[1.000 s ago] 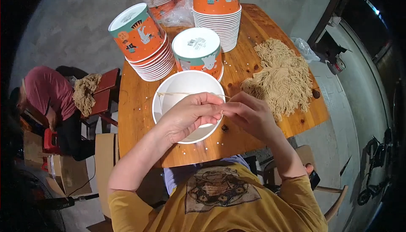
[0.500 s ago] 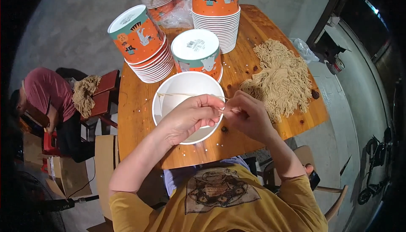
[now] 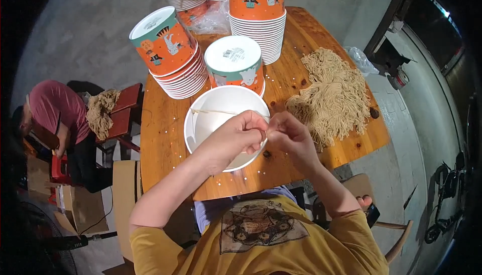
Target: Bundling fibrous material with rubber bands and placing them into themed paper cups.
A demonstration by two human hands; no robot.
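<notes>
A round white paper tub (image 3: 208,127) stands mouth up at the near side of the table. Across its mouth runs a thin beige cord (image 3: 216,112), caught at the tub's left rim. Over the right rim, my left hand (image 3: 240,134) pinches the cord between thumb and finger. Fingertip to fingertip with it, my right hand (image 3: 292,137) is closed on the same cord. What the cord does between the fingertips is too small to make out. A loose heap of beige cords (image 3: 335,94) lies just right of my right hand.
Behind the tub stand an upturned tub (image 3: 233,56), a leaning stack of orange tubs (image 3: 168,54) and a taller stack (image 3: 257,24). Small white beads dot the wooden table (image 3: 165,124). Another person (image 3: 63,109) sits bent at the left, beside more cord on a red stool.
My fingertips have drawn closer together and the left fingers have curled in more. The tub sits slightly further right in the picture.
</notes>
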